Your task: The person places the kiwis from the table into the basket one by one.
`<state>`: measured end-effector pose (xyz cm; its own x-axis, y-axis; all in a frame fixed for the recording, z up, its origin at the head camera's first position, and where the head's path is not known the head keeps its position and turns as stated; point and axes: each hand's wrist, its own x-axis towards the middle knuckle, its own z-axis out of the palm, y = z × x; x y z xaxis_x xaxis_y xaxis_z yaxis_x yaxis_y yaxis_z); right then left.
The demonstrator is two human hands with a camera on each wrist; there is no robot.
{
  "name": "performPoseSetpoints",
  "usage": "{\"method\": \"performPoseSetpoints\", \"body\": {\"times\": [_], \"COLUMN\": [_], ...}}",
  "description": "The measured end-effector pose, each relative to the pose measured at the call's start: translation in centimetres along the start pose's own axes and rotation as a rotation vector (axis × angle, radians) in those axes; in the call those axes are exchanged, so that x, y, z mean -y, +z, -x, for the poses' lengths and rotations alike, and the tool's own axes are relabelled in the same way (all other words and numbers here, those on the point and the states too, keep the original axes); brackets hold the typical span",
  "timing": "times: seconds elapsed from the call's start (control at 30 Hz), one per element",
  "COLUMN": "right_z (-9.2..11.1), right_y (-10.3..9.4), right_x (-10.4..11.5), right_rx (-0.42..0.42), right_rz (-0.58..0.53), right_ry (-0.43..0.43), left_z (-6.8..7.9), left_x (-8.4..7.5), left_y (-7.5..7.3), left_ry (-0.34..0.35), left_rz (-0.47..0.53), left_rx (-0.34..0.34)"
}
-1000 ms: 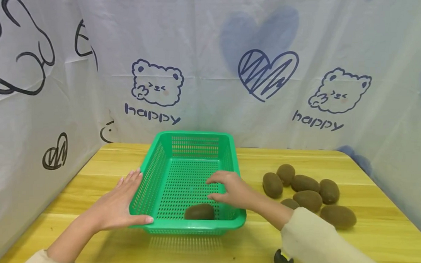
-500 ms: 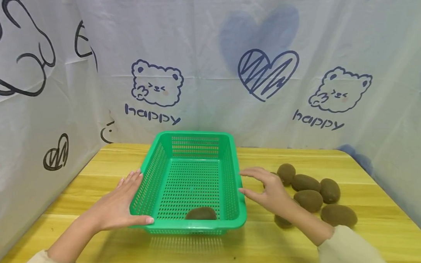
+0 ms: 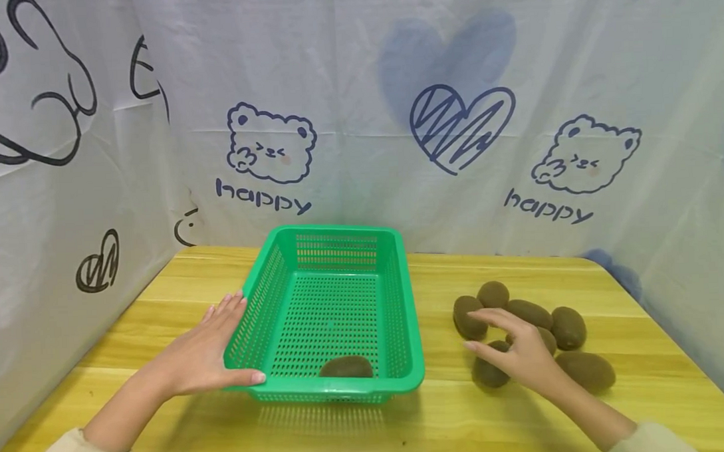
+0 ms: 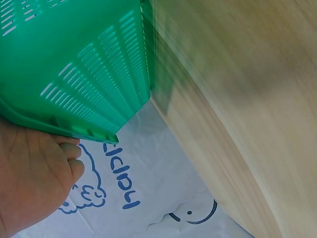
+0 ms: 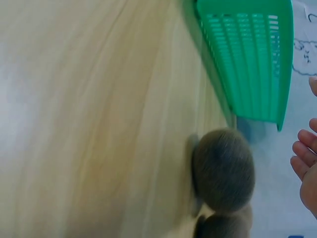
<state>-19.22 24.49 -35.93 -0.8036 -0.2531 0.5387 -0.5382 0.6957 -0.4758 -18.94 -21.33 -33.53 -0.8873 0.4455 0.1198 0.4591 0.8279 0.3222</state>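
Note:
A green perforated plastic basket (image 3: pixel 338 386) stands on the table, with one brown kiwifruit (image 3: pixel 346 367) lying inside near its front wall. My left hand (image 3: pixel 205 354) rests along the basket's left rim, fingers straight and thumb at the front left corner. Right of the basket, my right hand (image 3: pixel 519 350) hovers over a group of kiwifruit, thumb and fingers spread apart with nothing between them. Nearest its thumb is a kiwifruit (image 3: pixel 489 371), and another kiwifruit (image 3: pixel 468 319) lies behind the fingertips. In the right wrist view a kiwifruit (image 5: pixel 224 171) sits below the hand's fingers (image 5: pixel 308 144).
Several more kiwifruit lie close together at the right, among them a kiwifruit (image 3: pixel 587 371) in front and a kiwifruit (image 3: pixel 568 328) further back. The wood-patterned table (image 3: pixel 429 423) ends at a printed white cloth (image 3: pixel 360 179) behind and at the sides.
My right hand has moved from above the basket out to the right, over the kiwifruit group. The left hand stays on the rim, and the kiwifruit in the basket has barely shifted.

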Motion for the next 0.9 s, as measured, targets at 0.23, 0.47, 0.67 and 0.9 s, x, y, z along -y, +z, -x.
{"method": "performPoseSetpoints", "body": {"times": [0.23,0.47,0.67,0.9], "right_z": [1.4,2.6,3.1,3.6], "right_y": [-0.9,-1.5,-1.4,-1.3], "right_x": [-1.2,-2.5,-3.3,-4.1], "right_rx": [0.056,0.145,0.186,0.217], "right_rz": [-0.020,-0.071,-0.064,-0.049], "right_ry": [0.091,0.184,0.197,0.188], "left_z": [0.1,0.0,-0.1,0.0], "left_x": [-0.1,0.0,0.0,0.0], "left_y": [-0.2,-0.2,-0.1,0.0], "left_ry": [-0.010,-0.014,-0.013,-0.010], "left_rz": [0.006,0.008,0.014,0.027], "left_rx": [-0.001,0.008,0.010,0.008]}}
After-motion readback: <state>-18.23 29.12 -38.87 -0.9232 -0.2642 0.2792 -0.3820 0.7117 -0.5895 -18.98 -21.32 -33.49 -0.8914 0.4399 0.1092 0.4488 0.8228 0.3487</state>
